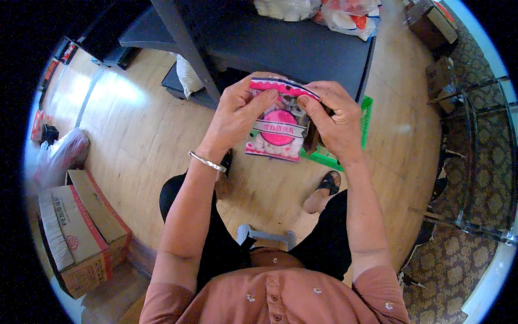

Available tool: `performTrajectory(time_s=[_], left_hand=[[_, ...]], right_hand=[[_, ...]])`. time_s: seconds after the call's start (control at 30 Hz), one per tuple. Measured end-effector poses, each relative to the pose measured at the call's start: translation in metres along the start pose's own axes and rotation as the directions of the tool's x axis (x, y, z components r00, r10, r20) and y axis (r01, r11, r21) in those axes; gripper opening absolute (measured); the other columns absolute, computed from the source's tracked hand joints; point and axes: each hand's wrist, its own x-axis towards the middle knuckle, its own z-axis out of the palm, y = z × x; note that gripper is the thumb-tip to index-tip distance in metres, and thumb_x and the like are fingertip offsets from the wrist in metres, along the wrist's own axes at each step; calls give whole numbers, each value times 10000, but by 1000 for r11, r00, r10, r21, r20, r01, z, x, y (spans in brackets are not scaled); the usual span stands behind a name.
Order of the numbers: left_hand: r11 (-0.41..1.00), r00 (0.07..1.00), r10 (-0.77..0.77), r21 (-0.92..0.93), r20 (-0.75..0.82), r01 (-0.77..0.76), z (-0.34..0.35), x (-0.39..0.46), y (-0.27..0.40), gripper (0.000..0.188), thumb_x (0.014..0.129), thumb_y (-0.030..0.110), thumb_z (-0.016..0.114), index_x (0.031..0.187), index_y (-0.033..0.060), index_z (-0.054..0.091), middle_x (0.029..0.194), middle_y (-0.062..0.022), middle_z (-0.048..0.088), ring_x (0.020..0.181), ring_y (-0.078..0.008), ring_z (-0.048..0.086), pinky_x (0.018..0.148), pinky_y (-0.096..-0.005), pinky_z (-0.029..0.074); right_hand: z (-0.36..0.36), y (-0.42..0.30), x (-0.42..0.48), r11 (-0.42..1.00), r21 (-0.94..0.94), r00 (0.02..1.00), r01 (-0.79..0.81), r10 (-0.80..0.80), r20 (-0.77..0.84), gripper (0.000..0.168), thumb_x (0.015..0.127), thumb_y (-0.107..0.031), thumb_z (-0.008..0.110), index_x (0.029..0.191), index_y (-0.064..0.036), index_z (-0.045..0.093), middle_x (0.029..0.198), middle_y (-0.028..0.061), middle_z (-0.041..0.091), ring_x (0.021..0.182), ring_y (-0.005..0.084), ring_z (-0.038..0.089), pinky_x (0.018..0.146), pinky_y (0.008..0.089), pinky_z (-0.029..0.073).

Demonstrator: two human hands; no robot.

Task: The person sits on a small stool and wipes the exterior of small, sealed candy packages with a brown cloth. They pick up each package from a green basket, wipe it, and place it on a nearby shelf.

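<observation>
A small clear plastic pouch (279, 129) with pink print hangs between my two hands, white pellets gathered along its bottom. My left hand (249, 99) pinches the top strip on the left, thumb in front. On the right, my right hand (334, 115) grips the same strip with its thumb bent over the face of the pouch. Whether the top edge is sealed or parted cannot be made out. Behind the pouch and below my right hand stands a green plastic basket (366, 121), partly hidden.
Ahead is a dark shelf board (259, 44) bearing plastic bags of goods (350, 18). Cardboard boxes (81, 218) stand on the floor at left, near a plastic-wrapped bundle (66, 152). A metal rack frame (469, 162) runs along the right. A grey plastic stool (267, 235) shows between my legs.
</observation>
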Motion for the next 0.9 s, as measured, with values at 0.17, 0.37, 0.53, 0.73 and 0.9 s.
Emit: performTrajectory(time_s=[0.17, 0.37, 0.53, 0.73, 0.9], left_hand=[[994, 999, -8, -112, -33, 4, 6, -2, 5, 211, 898, 75, 568, 1085, 2, 634, 849, 0, 649, 766, -37, 571, 683, -185, 475], [963, 997, -64, -266, -37, 52, 13, -5, 10, 232, 883, 69, 570, 1093, 11, 647, 836, 5, 652, 755, -26, 560, 672, -187, 468], [967, 999, -54, -250, -8, 50, 9, -2, 1, 254, 889, 68, 551, 1119, 15, 643, 852, 8, 650, 739, -20, 538, 664, -190, 461], [996, 998, 27, -84, -58, -32, 9, 1, 0, 264, 880, 30, 523, 1113, 5, 644, 870, 8, 640, 754, -29, 536, 689, -186, 457], [991, 995, 88, -93, -39, -91, 11, -1, 9, 192, 867, 8, 518, 982, -14, 670, 941, -19, 650, 822, -56, 557, 760, -215, 462]], right_hand=[[3, 3, -2, 984, 147, 993, -103, 92, 79, 181, 843, -180, 662, 888, -5, 680, 869, 108, 665, 813, 217, 638, 730, 297, 495], [-6, 3, -1, 882, 356, 946, -310, 250, 205, 214, 863, -200, 638, 871, 10, 672, 847, 94, 663, 785, 182, 626, 719, 277, 472], [-7, 10, -1, 962, 211, 979, -172, 142, 148, 226, 866, -211, 628, 885, 12, 665, 845, 119, 658, 766, 220, 627, 699, 296, 475], [1, 3, -2, 986, 118, 989, -119, 107, 104, 164, 863, -153, 609, 932, -17, 669, 849, 135, 647, 791, 268, 633, 711, 322, 490], [-2, 9, 0, 982, -109, 988, 155, -156, -3, 138, 837, -167, 641, 949, -100, 684, 887, 76, 656, 770, 253, 643, 655, 332, 523]])
